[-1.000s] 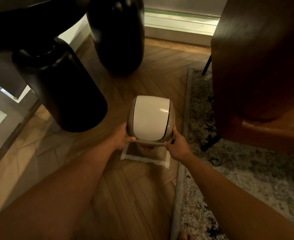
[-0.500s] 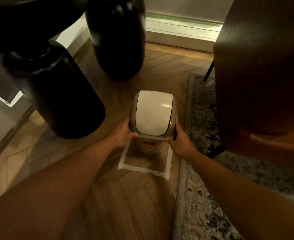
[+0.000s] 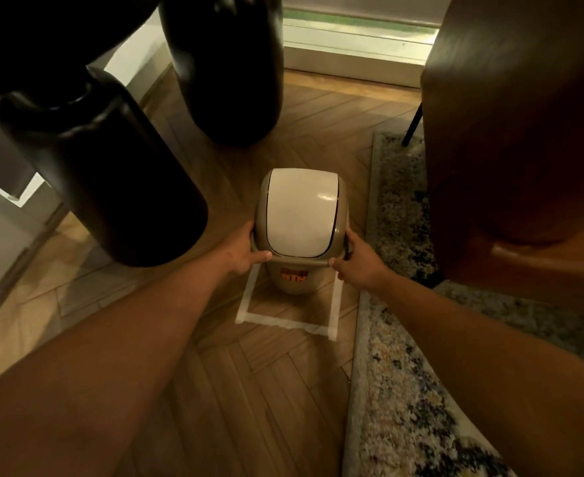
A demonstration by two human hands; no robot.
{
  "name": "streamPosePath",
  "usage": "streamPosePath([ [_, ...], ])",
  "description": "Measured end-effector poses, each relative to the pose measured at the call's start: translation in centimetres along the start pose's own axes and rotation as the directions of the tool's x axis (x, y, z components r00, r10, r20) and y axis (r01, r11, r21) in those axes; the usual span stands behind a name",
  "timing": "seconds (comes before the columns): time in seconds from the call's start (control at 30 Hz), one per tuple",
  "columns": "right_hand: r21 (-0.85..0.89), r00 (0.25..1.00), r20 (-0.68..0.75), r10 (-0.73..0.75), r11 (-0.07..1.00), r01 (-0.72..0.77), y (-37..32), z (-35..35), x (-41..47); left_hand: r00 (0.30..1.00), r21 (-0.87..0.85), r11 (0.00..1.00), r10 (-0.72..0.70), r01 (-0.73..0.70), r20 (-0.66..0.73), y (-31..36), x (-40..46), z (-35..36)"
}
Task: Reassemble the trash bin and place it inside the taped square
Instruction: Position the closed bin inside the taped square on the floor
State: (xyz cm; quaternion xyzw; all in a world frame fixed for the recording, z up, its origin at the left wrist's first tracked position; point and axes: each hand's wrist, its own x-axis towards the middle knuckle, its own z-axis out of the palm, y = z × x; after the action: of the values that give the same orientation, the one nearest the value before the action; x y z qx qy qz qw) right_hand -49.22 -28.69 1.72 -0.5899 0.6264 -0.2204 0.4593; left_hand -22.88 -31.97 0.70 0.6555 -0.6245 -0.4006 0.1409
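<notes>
A small beige trash bin [image 3: 294, 282] with an orange label stands upright on the wood floor, its white swing lid [image 3: 300, 215] fitted on top. The bin's base sits between the side strips of a square of white tape [image 3: 285, 324]; the square's far edge is hidden behind the bin. My left hand [image 3: 244, 253] grips the lid rim on the left side. My right hand [image 3: 357, 261] grips the rim on the right side.
Two thick black table legs [image 3: 111, 173] [image 3: 223, 63] rise at the left and behind the bin. A brown chair [image 3: 517, 132] stands close on the right over a speckled rug [image 3: 407, 390]. A white window sill [image 3: 352, 53] runs along the back.
Both hands have carried the bin away from me and lowered it; the near strip of the taped square, covered before, now shows in front of the bin.
</notes>
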Motion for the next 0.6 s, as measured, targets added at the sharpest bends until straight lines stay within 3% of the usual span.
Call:
streamPosePath([
  [0.37,0.000,1.000,0.007,0.013,1.000,-0.013,0.6,0.9,-4.3,0.998,-0.071,0.997,-0.028,0.032,0.049,-0.6,-4.0,0.9],
  [0.6,-0.068,0.992,0.124,-0.002,0.998,0.011,0.7,1.1,-6.3,1.000,-0.052,0.998,-0.028,0.028,0.009,-2.1,-5.8,1.4],
])
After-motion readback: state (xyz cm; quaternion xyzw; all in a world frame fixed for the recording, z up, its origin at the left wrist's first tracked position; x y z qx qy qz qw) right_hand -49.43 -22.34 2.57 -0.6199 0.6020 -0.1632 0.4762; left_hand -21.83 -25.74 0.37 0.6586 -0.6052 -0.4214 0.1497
